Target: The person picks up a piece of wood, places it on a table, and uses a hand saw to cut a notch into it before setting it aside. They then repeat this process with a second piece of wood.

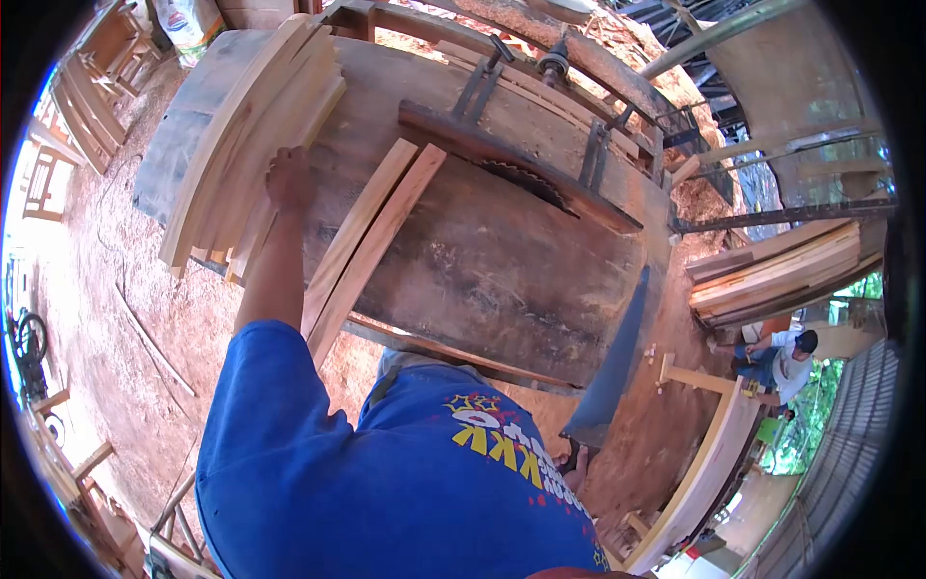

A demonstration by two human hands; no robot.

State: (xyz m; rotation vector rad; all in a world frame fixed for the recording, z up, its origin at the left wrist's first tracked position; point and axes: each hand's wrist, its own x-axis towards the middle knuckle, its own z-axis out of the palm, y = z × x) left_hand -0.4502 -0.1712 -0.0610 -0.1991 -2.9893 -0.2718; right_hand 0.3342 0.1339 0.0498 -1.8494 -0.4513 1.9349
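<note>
My left hand [287, 180] reaches out to a stack of pale sawn planks [246, 135] on the left of the saw table. Its fingers are curled at the edge of the nearest wooden plank [313, 116]; the thumb side is hard to make out. To the right of this hand lie two narrow wooden strips [374, 236], side by side, their near ends past the table's front edge. My right hand is out of view.
A toothed circular saw blade [531, 181] rises from the saw table [482, 280] beside a dark wooden fence [434, 125]. Clamps [473, 87] stand behind it. More boards [781, 270] are stacked at right, near a seated person [786, 362]. Sawdust covers the ground.
</note>
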